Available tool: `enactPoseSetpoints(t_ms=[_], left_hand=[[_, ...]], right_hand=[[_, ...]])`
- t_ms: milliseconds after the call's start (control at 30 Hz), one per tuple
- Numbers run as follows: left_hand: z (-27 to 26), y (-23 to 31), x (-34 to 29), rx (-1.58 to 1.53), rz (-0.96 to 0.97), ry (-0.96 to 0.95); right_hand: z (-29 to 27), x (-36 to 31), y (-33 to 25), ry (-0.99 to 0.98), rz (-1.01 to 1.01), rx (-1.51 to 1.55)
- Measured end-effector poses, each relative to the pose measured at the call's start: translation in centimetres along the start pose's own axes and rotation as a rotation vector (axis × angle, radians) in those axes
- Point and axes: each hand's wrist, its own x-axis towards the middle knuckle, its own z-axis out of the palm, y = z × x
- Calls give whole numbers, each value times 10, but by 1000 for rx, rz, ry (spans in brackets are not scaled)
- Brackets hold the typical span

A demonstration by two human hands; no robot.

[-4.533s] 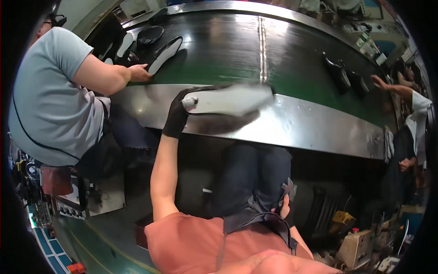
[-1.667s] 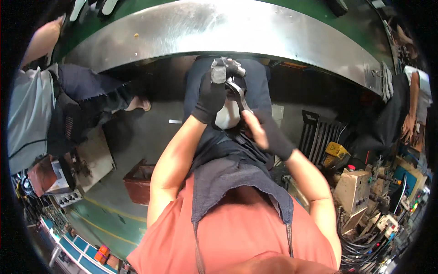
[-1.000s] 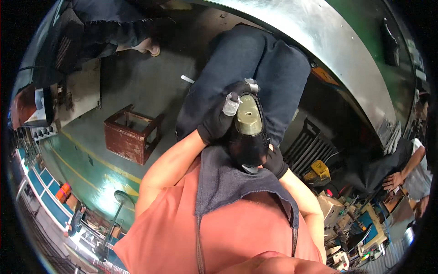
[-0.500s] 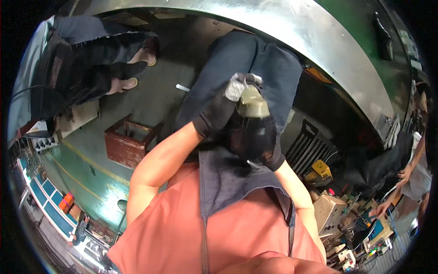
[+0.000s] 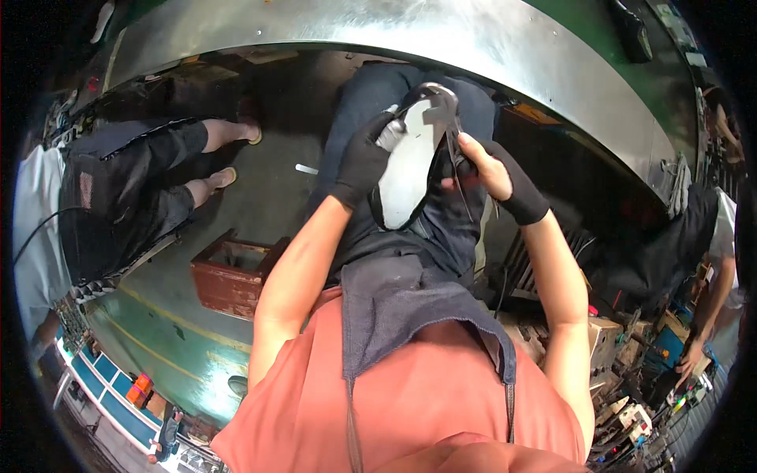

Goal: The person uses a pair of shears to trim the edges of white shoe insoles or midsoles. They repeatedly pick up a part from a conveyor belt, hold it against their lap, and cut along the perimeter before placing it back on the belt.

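Over my lap, a black shoe [image 5: 408, 169] is turned with its white underside up and its narrow rounded end toward me. My left hand [image 5: 364, 162], in a black fingerless glove with silvery wrapping on the fingers, grips its left edge. On the other side my right hand [image 5: 505, 177], gloved the same way, is closed with thumb and fingers at a thin black strap [image 5: 455, 146] hanging along the shoe's right edge. Some of the right fingers are blurred behind the strap. Beneath lie my dark trousers and a dark apron [image 5: 386, 296].
A shiny metal bench [image 5: 441, 35] curves across beyond my knees. At left stand a worn brown wooden stool [image 5: 229, 277] and a person in dark clothes [image 5: 118, 193]. To the right are a cluttered worktable [image 5: 631, 418] and another person's hand [image 5: 692, 359].
The shoe has been turned over, from its dark top and pale opening showing to its white underside. My right hand has moved from the near end up to the strap. My view has shifted slightly.
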Motion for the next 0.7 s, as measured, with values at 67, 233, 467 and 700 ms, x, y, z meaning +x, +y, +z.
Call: enactPoseSetpoints(t_ms=[67,233,467,700], left_hand=[[19,-7,-25,12,89,12],[40,2,-34,60,-37,93],[37,7,-32,204,-49,142],[41,17,-32,261,-47,155]], right_hand=[[-27,8,12,-52,-146,-320],[-49,-1,-12,-34,-150,-700],[-44,-17,-34,-36,-166,-956],[-12,-5,-28,8,-438,-1509]])
